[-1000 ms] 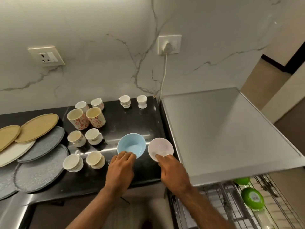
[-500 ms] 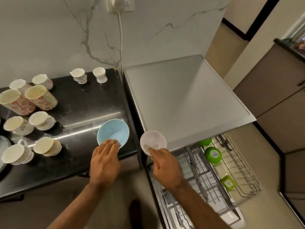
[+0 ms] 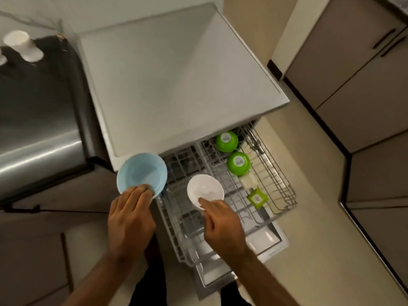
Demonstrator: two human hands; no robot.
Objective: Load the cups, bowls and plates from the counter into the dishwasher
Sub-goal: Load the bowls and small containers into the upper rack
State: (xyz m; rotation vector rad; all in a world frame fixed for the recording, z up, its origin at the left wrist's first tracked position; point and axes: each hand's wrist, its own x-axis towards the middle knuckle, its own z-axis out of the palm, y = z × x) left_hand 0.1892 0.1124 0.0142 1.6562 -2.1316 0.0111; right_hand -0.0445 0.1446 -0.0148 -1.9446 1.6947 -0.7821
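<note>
Mid-load, early in the job as far as this view shows. Left hand [image 3: 130, 219] has its fingers [image 3: 141, 192] closed over the near rim of the blue bowl [image 3: 142, 173], bowl open side up, held off the counter [image 3: 39, 120] and at the left edge of the pulled-out dishwasher rack [image 3: 276, 188]. Right hand [image 3: 223, 224] pinches the near rim of the white bowl [image 3: 205, 189], thumb inside, other fingers hidden under it; that bowl hangs over the middle of the rack, not yet seated. Beyond the right fingertips, further out in the rack: two green bowls [image 3: 238, 163] upside down, plus a pale square piece [image 3: 249, 180] and a small green square item [image 3: 257, 198] just right of the white bowl. So loaded: those few pieces. In hand: two bowls, both need flipping or tilting into the tines, my guess. Left: a white cup [image 3: 22, 45] sits far beyond the left fingers at the back of the counter; the rest of the counter is out of frame, so remaining cups and plates can't be counted.
</note>
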